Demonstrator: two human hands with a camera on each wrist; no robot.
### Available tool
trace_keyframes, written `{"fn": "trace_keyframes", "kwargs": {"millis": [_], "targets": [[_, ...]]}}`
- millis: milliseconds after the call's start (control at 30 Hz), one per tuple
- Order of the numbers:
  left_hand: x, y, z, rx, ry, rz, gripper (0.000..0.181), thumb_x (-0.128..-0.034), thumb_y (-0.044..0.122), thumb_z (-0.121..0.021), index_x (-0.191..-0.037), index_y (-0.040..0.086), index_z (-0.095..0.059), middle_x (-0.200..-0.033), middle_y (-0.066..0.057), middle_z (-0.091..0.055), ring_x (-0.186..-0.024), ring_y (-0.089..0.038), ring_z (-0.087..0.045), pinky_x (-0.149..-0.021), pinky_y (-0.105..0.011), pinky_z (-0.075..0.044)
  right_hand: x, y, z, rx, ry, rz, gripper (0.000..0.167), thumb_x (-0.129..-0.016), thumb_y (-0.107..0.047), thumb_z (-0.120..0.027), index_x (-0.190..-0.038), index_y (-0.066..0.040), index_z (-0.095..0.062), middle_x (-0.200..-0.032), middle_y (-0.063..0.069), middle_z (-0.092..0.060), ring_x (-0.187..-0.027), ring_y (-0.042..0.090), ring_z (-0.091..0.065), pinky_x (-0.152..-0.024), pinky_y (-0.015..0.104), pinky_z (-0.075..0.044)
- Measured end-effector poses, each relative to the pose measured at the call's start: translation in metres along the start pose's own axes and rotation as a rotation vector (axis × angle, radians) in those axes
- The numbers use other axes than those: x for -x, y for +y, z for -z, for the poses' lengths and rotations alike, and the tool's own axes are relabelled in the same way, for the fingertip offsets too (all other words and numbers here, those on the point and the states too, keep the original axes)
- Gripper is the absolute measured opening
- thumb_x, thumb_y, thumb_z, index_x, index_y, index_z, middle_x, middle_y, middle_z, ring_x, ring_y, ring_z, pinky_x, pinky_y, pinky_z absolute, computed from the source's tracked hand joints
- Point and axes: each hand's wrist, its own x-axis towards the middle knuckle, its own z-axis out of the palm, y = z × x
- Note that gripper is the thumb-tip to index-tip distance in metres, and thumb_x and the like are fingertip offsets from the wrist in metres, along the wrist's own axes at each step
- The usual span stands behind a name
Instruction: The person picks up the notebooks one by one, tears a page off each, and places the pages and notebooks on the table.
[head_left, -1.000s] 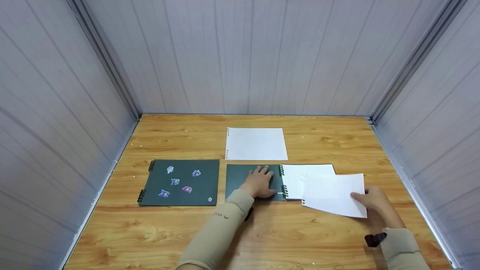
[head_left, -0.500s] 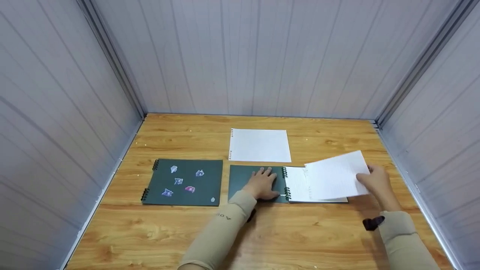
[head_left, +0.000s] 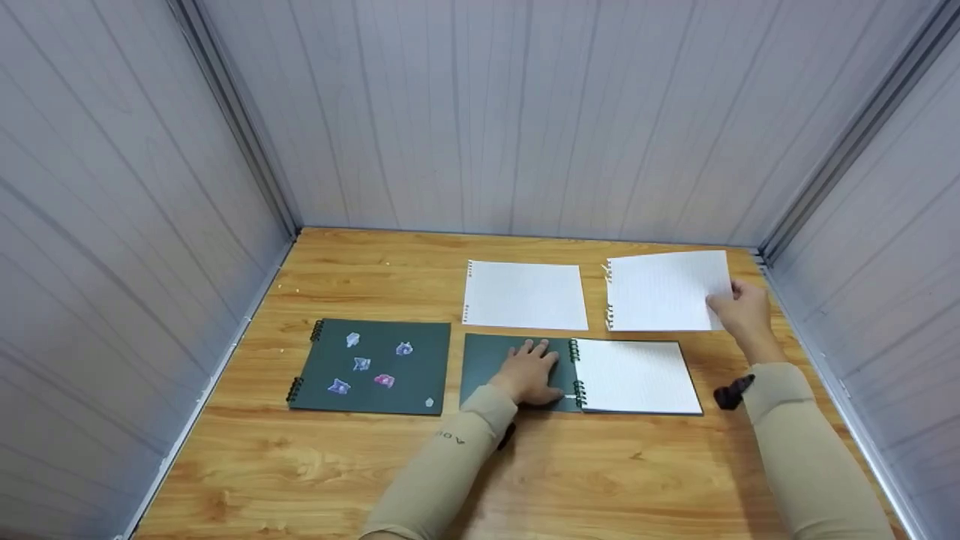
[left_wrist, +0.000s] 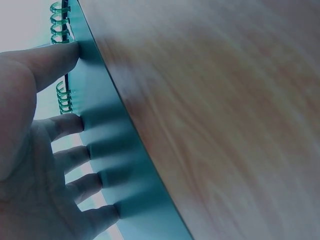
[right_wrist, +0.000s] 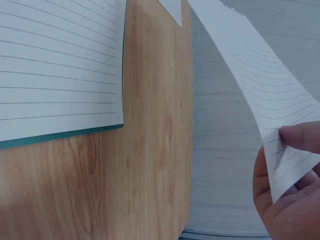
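Note:
My left hand (head_left: 527, 375) presses with spread fingers on the dark green cover of an open spiral notebook (head_left: 637, 375). In the left wrist view its fingertips (left_wrist: 102, 216) touch the cover beside the green coil (left_wrist: 62, 97). My right hand (head_left: 742, 315) pinches the right edge of a loose lined sheet (head_left: 664, 289) between thumb and fingers. That sheet has a ragged, punched left edge and is held behind the notebook's white pages. The right wrist view shows the sheet (right_wrist: 270, 95) bent and raised off the table.
A second punched sheet (head_left: 525, 295) lies flat behind the notebook. To the left is a closed dark green spiral notebook (head_left: 375, 367) with several stickers. Pale panel walls (head_left: 487, 120) border the wooden table (head_left: 585, 472) at the back and both sides.
My right hand has carried the loose sheet away from over the notebook's pages to the table's far right, uncovering those pages. The left hand stays on the cover; the head view has shifted slightly.

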Motion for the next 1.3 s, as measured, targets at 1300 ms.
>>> {"fn": "trace_keyframes", "kwargs": {"millis": [1300], "targets": [[0.008, -0.005, -0.004, -0.039, 0.031, -0.084, 0.075, -0.1073, 0.055, -0.062, -0.169, 0.019, -0.041, -0.178, -0.012, -0.033, -0.166, -0.034, -0.029, -0.134, -0.054, -0.031, -0.014, 0.041, -0.04, 0.152, -0.063, 0.071, 0.074, -0.106, -0.013, -0.054, -0.165, 0.017, -0.02, -0.165, 0.045, -0.032, -0.153, 0.061, -0.034, -0.124, 0.071, -0.036]]}}
